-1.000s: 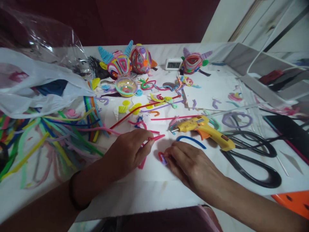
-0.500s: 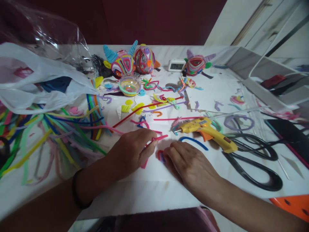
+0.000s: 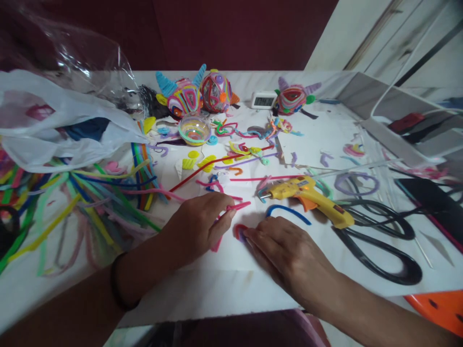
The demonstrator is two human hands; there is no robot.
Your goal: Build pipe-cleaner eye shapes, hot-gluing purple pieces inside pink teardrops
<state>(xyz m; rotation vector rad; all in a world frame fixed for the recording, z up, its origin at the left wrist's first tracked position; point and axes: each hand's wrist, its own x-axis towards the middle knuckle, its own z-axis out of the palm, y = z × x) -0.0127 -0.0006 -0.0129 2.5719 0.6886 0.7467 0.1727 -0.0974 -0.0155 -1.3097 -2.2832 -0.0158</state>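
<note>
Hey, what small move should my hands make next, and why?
Perhaps ease the pink strip in your left hand toward the red-and-purple curl: the pinched strip's free end sticks out rightward, just short of your right hand, whose fingertips are at the curl and could probably steady it.

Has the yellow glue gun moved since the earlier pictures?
No; the yellow glue gun keeps the same place relative to the white digital clock; only the whole view shifts slightly.

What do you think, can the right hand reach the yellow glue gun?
Probably yes: the yellow glue gun lies just beyond the right hand, with only a blue strip between. Its fingertips are at a red curl, though.
</note>
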